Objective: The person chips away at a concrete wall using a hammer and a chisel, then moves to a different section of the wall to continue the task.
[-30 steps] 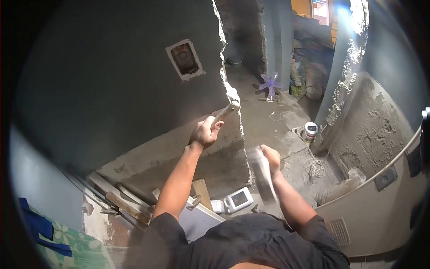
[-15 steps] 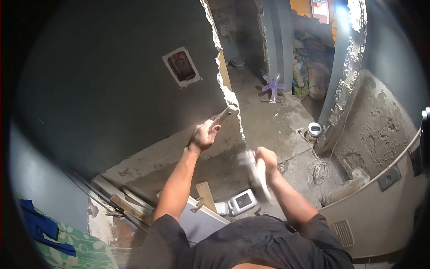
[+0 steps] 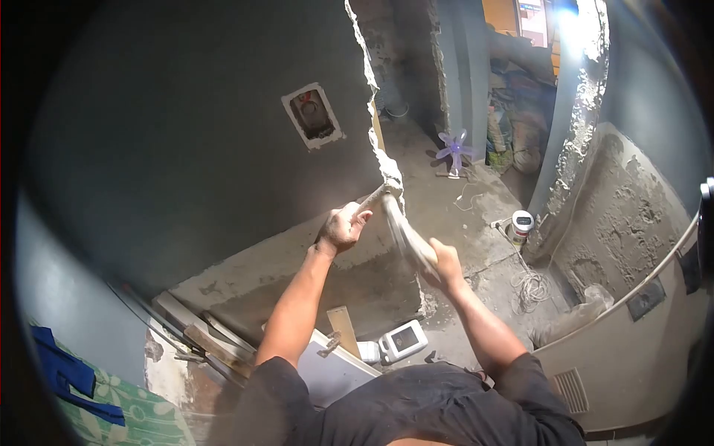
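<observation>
My left hand is wrapped round a pale rod-like tool, whose far end meets the rough broken edge of the dark wall. My right hand grips the handle of a hammer-like tool, smeared by motion. Its upper end is at the far end of the rod, beside the wall edge. The exact shape of its head cannot be made out.
A square recess opens in the wall. On the floor are a white container, a coiled cable, a white-lidded tub and a purple flower-shaped object. Boards lean at lower left.
My right hand's tool has swung up and forward from near my body to the rod's end. My left hand keeps its grip at the wall edge. The view has shifted slightly.
</observation>
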Tool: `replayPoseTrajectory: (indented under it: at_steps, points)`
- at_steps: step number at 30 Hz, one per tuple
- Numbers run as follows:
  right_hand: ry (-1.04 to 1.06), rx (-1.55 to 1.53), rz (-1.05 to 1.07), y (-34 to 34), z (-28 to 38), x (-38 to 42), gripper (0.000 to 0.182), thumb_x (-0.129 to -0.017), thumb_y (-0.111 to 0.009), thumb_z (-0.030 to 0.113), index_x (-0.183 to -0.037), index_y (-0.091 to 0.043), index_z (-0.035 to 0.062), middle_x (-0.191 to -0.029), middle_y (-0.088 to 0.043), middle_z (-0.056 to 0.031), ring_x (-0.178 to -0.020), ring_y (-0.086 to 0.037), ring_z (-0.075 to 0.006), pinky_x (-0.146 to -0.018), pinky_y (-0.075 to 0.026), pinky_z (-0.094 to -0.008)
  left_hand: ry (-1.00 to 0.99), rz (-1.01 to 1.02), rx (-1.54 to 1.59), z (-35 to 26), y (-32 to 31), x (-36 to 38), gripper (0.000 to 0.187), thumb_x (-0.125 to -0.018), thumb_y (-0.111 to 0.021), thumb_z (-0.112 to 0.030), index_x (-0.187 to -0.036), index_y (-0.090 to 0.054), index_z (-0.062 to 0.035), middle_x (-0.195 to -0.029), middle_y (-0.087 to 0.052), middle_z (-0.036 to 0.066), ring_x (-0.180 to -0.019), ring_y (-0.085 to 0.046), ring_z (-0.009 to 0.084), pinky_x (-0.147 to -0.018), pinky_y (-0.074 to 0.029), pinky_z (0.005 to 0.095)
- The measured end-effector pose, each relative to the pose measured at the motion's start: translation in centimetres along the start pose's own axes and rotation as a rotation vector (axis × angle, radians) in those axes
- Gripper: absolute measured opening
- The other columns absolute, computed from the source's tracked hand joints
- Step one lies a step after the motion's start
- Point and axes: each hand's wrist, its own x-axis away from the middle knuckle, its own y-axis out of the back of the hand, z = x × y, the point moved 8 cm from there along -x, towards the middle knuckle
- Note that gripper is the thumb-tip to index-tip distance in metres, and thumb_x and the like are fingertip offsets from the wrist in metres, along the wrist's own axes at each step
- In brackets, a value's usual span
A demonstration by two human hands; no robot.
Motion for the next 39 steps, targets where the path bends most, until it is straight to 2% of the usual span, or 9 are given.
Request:
replayPoseTrajectory:
  at_steps: [4, 10, 12, 14, 24, 30, 35, 38, 39]
  points:
    - [0.353, 0.084, -0.129, 1.8, 7.2, 1.7, 0.025, -0.079, -0.074, 0.005, -0.068, -0.051, 0.0053, -0.06, -0.051, -0.0154, -0.053, -0.057, -0.034, -0.05, -0.044, -0.0399, -0.024, 0.0, -0.007, 0.8, -0.2, 0.1, 0.03, -0.099, -0.062, -0.032, -0.091, -0.062, -0.0024, -0.073, -0.064, 0.023, -0.067, -0.064, 0.0443, -0.06, -0.05, 0.0457]
    - [0.718, -0.172, -0.251, 3.9, 12.0, 3.7, 0.029, -0.077, -0.069, -0.008, -0.066, -0.046, 0.0075, -0.058, -0.048, -0.0069, -0.048, -0.05, -0.0226, -0.049, -0.04, -0.0365, 0.027, 0.015, -0.04, -0.2, 0.3, -0.1, 0.038, -0.1, -0.06, -0.037, -0.089, -0.061, -0.0005, -0.074, -0.06, 0.023, -0.065, -0.06, 0.0436, -0.059, -0.05, 0.0417]
    - [0.622, 0.066, -0.228, 3.8, 10.6, 2.2, 0.022, -0.073, -0.067, -0.006, -0.069, -0.048, 0.0053, -0.06, -0.054, -0.0154, -0.051, -0.056, -0.0346, -0.052, -0.046, -0.038, 0.046, 0.042, -0.06, 0.0, 0.1, -0.1, 0.035, -0.1, -0.059, -0.034, -0.088, -0.061, -0.0006, -0.074, -0.06, 0.023, -0.067, -0.061, 0.0444, -0.06, -0.05, 0.0423]
    - [-0.024, 0.16, 0.03, 0.3, 0.6, 0.0, 0.016, -0.071, -0.066, -0.001, -0.074, -0.051, 0.0027, -0.068, -0.057, -0.0235, -0.064, -0.06, -0.0452, -0.056, -0.048, -0.0414, 0.041, 0.023, -0.014, 0.5, -0.1, -0.1, 0.032, -0.099, -0.06, -0.031, -0.088, -0.062, -0.0005, -0.075, -0.06, 0.024, -0.07, -0.061, 0.0457, -0.061, -0.051, 0.0425]
    - [0.393, -0.058, -0.187, 3.6, 9.5, 2.6, 0.033, -0.085, -0.071, 0.002, -0.065, -0.045, 0.0046, -0.059, -0.05, -0.0146, -0.049, -0.052, -0.029, -0.049, -0.041, -0.0377, -0.007, -0.004, -0.093, -0.6, 0.2, 0.0, 0.021, -0.096, -0.063, -0.021, -0.092, -0.063, -0.001, -0.076, -0.065, 0.023, -0.072, -0.068, 0.0422, -0.061, -0.053, 0.0427]
    - [0.064, 0.136, 0.009, 1.8, 2.2, 0.6, 0.023, -0.068, -0.069, 0.005, -0.079, -0.049, 0.001, -0.071, -0.056, -0.0244, -0.072, -0.057, -0.049, -0.06, -0.049, -0.0437, 0.0, -0.012, -0.176, -0.9, 0.0, 0.0, 0.024, -0.096, -0.064, -0.023, -0.087, -0.061, -0.0006, -0.075, -0.064, 0.023, -0.07, -0.066, 0.0436, -0.059, -0.052, 0.0427]
    - [0.493, -0.041, -0.232, 4.4, 9.6, 2.0, 0.026, -0.082, -0.071, 0.004, -0.069, -0.048, 0.0058, -0.058, -0.043, -0.0108, -0.047, -0.049, -0.0265, -0.046, -0.039, -0.0373, 0.054, -0.027, -0.031, -1.7, 0.0, -0.3, 0.029, -0.097, -0.065, -0.03, -0.091, -0.062, -0.0015, -0.075, -0.063, 0.023, -0.071, -0.066, 0.0445, -0.061, -0.052, 0.0446]
    - [-0.216, -0.347, 0.011, -0.3, -2.8, 0.7, 0.018, -0.076, -0.067, 0.007, -0.075, -0.051, 0.0009, -0.065, -0.055, -0.022, -0.056, -0.055, -0.0379, -0.054, -0.046, -0.0423, 0.117, 0.024, -0.07, -0.1, -0.6, 0.4, 0.03, -0.097, -0.064, -0.031, -0.092, -0.063, -0.0014, -0.077, -0.064, 0.024, -0.073, -0.066, 0.0448, -0.062, -0.052, 0.0451]
    - [-0.096, -0.041, 0.072, 0.4, 0.0, -0.8, 0.018, -0.071, -0.062, 0.008, -0.08, -0.049, -0.0013, -0.07, -0.056, -0.0258, -0.062, -0.058, -0.0421, -0.057, -0.048, -0.043, 0.143, 0.05, -0.105, 0.4, -0.9, 0.4, 0.03, -0.098, -0.063, -0.031, -0.092, -0.063, -0.0013, -0.078, -0.064, 0.025, -0.074, -0.066, 0.045, -0.063, -0.052, 0.0452]
